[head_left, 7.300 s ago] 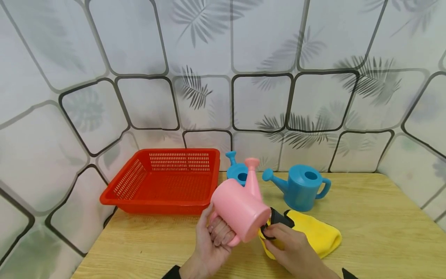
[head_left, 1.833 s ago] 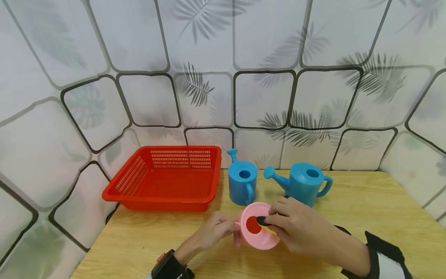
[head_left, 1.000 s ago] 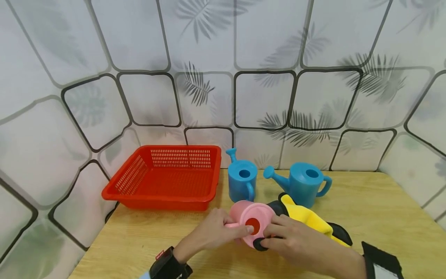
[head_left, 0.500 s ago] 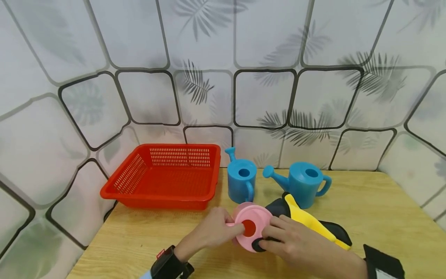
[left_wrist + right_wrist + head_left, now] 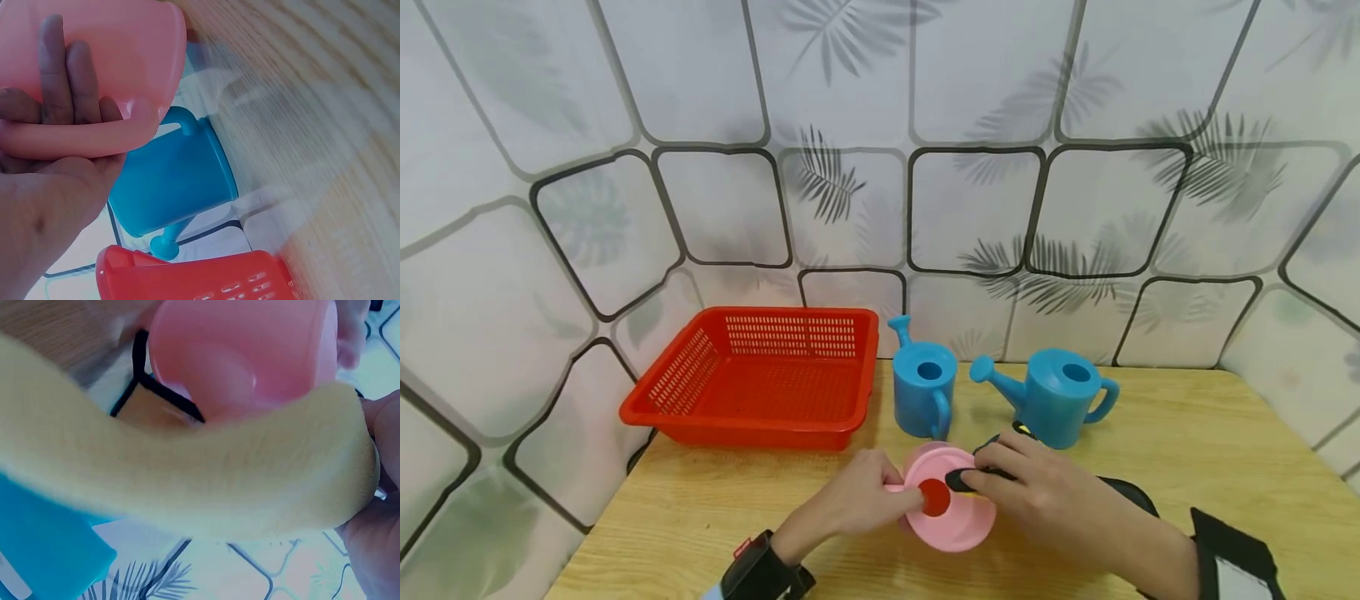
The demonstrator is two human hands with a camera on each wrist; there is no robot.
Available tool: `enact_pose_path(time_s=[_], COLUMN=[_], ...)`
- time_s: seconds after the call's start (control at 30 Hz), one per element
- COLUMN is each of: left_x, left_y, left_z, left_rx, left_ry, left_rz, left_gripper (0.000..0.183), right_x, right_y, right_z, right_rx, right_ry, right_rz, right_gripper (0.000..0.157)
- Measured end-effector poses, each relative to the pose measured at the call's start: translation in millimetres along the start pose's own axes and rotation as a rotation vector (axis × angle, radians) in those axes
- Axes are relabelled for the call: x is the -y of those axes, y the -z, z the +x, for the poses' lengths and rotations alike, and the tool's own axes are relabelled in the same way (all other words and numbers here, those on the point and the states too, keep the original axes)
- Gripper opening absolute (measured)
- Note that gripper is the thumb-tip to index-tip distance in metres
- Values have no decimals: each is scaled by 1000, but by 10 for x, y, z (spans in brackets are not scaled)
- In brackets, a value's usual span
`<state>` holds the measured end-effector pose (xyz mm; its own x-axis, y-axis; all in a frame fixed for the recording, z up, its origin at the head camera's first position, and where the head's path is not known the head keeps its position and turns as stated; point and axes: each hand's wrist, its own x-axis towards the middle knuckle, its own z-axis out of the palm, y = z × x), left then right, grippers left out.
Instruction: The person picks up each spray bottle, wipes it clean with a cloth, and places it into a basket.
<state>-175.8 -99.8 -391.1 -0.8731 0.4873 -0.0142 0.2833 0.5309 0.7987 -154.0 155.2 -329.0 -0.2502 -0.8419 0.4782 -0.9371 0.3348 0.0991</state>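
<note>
The left grip point(image 5: 865, 500) grasps the handle of the pink watering can point(image 5: 958, 529); the right grip point(image 5: 1037, 496) pinches a yellow-and-black cloth point(image 5: 206, 469) at the can's top. The can lies between them, its long axis tilted so the red-looking opening faces the wearer, the cloth against the lid on the opening's right. Just beyond stand two blue cans, point(image 5: 917, 412) with a red basket point(image 5: 737, 437) to their left on the worktop point(image 5: 1195, 442). The left wrist view shows fingers passed through the handle; the right wrist view shows the cloth's long fold, mostly hidden from the head.
</note>
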Motion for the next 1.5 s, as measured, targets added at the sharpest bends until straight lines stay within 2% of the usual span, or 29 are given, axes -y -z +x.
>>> enact_pose_path(time_s=[0.13,0.23,0.37,0.43,0.6,0.7,0.9,1.03,1.13,1.33,1.5], left_x=[13,17,12,4,-5,9,50,72,86,109,109], left_y=[-17,-20,-20,-19,-2,4,-5,-7,3,6,26], left_z=[-7,-11,-6,-1,3,-2,-18,-14,-8,-23,-15], left_rx=[14,16,18,18,-2,-18,-56,-63,-63,-61,-39], left_ry=[-46,-41,-25,-18,2,5,20,6,5,36,26], left_rz=[-25,-35,-38,-43,-66,-71,-89,-105,-106,-107,-129], left_gripper=[44,44,43,43,45,45,47,46,44,40,40], right_x=[-86,-139,-172,-177,-154,-127,-85,-55,-35,29,65], right_y=[-3,-23,-42,-41,-7,2,-49,-64,-78,-133,-155], right_z=[31,36,7,-11,-53,-79,-122,-149,-153,-160,-151], right_rx=[-82,-127,-141,-138,-75,-54,-101,-48,-2,-2,-2], right_ry=[-24,-30,-45,-56,-105,-107,-26,-1,13,79,75], right_rz=[-50,-78,-70,-61,-37,-22,11,44,54,27,30], right_gripper=[46,36,23,22,31,32,38,22,18,21,24])
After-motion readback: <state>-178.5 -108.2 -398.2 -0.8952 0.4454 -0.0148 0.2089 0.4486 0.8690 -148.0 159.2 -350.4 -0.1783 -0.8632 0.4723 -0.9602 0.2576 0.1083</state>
